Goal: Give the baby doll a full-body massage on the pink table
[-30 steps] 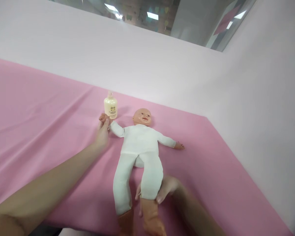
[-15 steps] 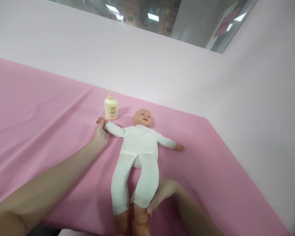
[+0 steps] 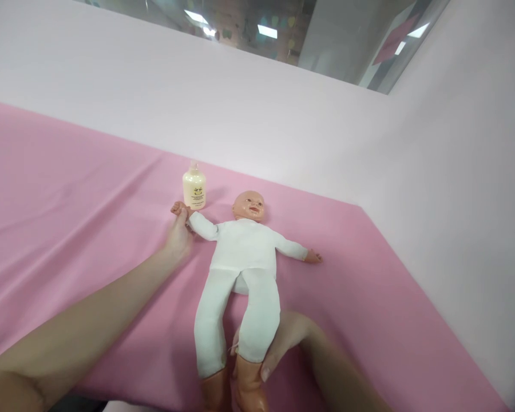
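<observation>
Doll [image 3: 244, 252] barely shifted, left hand [image 3: 178, 237] pinching its wrist, right hand [image 3: 283, 340] cupping shin

Both forearms are bare, with no sleeve in view. The left hand [image 3: 178, 240] wears no glove, ring or band, and its wrist is bare too. The right hand [image 3: 285, 340] is likewise ungloved; one short, plain, unpainted fingernail shows on it. No watch or bracelet on either arm.

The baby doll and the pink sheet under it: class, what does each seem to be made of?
Baby doll: head, hands and feet look like smooth moulded plastic or vinyl; the white body looks like soft, creased cloth. Pink sheet: matte woven fabric, judging by its long folds.
</observation>
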### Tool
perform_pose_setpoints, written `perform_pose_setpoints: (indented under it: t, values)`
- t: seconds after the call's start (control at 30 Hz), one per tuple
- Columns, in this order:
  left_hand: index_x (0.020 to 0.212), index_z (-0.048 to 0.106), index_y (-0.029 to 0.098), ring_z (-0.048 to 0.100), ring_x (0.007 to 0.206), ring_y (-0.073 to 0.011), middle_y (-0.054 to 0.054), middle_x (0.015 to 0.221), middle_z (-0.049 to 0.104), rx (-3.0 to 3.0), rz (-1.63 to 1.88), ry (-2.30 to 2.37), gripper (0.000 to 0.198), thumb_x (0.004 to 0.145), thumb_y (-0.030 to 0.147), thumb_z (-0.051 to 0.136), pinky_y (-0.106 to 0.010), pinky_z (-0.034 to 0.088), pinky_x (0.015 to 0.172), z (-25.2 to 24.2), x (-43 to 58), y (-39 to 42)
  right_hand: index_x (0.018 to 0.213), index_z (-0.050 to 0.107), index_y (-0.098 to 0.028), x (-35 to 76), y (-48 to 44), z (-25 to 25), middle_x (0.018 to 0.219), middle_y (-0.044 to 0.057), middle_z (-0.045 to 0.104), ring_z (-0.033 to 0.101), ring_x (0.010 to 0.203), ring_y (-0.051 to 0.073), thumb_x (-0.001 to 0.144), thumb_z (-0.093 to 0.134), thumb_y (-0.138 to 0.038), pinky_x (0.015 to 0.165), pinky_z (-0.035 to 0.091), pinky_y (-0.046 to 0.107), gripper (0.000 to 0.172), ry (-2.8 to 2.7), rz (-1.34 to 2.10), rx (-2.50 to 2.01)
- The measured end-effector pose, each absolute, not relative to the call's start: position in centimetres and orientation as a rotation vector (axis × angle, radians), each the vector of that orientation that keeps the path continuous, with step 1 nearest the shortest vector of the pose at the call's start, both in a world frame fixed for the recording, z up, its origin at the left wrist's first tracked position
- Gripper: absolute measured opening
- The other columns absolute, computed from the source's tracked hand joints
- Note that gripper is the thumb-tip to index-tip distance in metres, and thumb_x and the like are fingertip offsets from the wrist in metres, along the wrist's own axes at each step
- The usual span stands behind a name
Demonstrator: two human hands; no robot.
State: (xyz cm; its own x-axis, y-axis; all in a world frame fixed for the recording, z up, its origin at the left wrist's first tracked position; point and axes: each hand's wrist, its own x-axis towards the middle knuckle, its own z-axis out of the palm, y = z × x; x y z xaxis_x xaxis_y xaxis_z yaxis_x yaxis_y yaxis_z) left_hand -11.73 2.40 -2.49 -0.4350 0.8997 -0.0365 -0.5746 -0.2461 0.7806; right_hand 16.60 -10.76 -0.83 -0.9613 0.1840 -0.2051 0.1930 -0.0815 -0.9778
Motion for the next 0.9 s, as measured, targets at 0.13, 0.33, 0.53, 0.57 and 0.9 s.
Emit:
perform_pose_setpoints:
  t: [0.13,0.33,0.53,0.57,0.9]
  values:
    - [0.122,0.060,0.028,0.060,0.121,-0.0202,-0.004,0.123,0.066,1.034,1.798,0.858,0.031,0.094,0.040,0.063,-0.034,0.048,0.103,-1.2,-9.8,-0.3,0.099,0.069,-0.011,16.9,-11.2,0.1,0.101,0.011,0.073,0.068,0.103,0.024,0.064,0.086,-0.050,0.098,0.050,0.034,0.055,2.063,-2.419,0.365]
    - [0.121,0.061,0.020,0.062,0.109,-0.0225,-0.010,0.113,0.067,1.877,1.477,0.871,0.030,0.095,0.034,0.058,-0.040,0.047,0.102,-0.8,-8.7,-3.1,0.097,0.065,-0.015,18.0,-12.0,-1.0,0.083,0.006,0.071,0.069,0.082,0.022,0.059,0.085,-0.054,0.083,0.052,0.036,0.058,1.805,-2.915,0.626]
    - [0.129,0.058,0.021,0.059,0.118,-0.0251,-0.013,0.123,0.066,2.341,1.379,0.802,0.033,0.098,0.029,0.049,-0.044,0.045,0.105,-0.8,-9.1,-3.1,0.099,0.066,-0.015,17.6,-11.3,-2.0,0.069,0.003,0.065,0.059,0.064,0.016,0.068,0.071,-0.057,0.068,0.048,0.030,0.053,1.633,-3.330,0.461]
    - [0.129,0.058,0.021,0.059,0.119,-0.0253,-0.013,0.123,0.067,2.421,1.348,0.766,0.033,0.098,0.029,0.049,-0.045,0.044,0.107,-0.7,-9.0,-3.0,0.099,0.067,-0.014,17.6,-11.2,-1.7,0.068,0.003,0.065,0.058,0.063,0.015,0.070,0.069,-0.056,0.071,0.048,0.031,0.051,1.632,-3.374,0.544]
    - [0.126,0.064,0.023,0.057,0.123,-0.0246,-0.012,0.126,0.068,2.739,1.074,0.761,0.034,0.100,0.031,0.045,-0.048,0.037,0.113,-0.9,-8.5,-3.1,0.086,0.067,-0.014,17.3,-11.0,-0.9,0.070,0.001,0.060,0.056,0.064,0.015,0.076,0.066,-0.049,0.071,0.048,0.032,0.036,1.423,-3.427,1.286]
